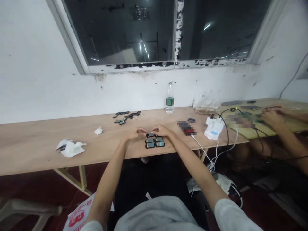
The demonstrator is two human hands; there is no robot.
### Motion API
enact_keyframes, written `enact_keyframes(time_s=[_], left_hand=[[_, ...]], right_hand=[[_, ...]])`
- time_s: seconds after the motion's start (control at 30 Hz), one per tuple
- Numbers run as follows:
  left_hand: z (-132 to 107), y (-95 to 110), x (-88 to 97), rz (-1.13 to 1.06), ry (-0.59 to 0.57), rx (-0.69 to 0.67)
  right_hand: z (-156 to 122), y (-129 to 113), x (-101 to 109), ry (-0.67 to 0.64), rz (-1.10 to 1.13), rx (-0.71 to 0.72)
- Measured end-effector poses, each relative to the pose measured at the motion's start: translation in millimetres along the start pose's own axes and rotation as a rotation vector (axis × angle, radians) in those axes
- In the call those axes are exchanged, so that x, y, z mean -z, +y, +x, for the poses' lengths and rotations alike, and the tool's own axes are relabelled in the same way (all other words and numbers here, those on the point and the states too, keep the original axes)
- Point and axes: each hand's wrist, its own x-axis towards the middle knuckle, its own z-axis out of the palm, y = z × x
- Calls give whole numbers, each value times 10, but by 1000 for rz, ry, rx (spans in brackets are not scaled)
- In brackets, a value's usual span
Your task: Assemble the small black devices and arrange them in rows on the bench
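Note:
Small black-framed devices with grey screens (pixel 154 142) lie in a tight group near the table's front edge. At the back of this group is one more small screen device (pixel 150 135), between my two hands. The curled fingers of my left hand (pixel 135 132) close at its left end. My right hand (pixel 161 130) has its fingers pinched together at its right end. Both hands partly cover the device, and its exact kind is too small to make out.
Behind my hands lie several dark small parts (pixel 128 115) and tiny white bits. A water bottle (pixel 169 102) stands by the wall. Crumpled tissues (pixel 71 148) lie left. Rightward are a phone (pixel 187 128), a white power strip (pixel 213 128) with cables, and another person's hands (pixel 273 115).

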Motion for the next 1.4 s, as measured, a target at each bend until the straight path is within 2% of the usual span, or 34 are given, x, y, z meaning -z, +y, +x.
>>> enact_keyframes(time_s=[0.17,0.37,0.53,0.77,1.0,1.27,1.4], left_hand=[[-192,-85,135,86,-146,30],[-140,-161,116,67,-159,53],[-44,-177,42,77,-164,-8],[33,-151,-6,101,-198,-132],[172,-138,-60,180,-131,-129],[85,-201,-167,154,-22,-140],[107,-174,-194,116,23,-189]], right_hand=[[13,23,-39,73,-78,10],[14,11,-29,18,60,-36],[63,55,-42,215,143,-67],[68,118,-21,406,269,-181],[93,194,-10,456,351,-230],[74,288,-5,485,424,-299],[70,296,2,493,423,-309]])
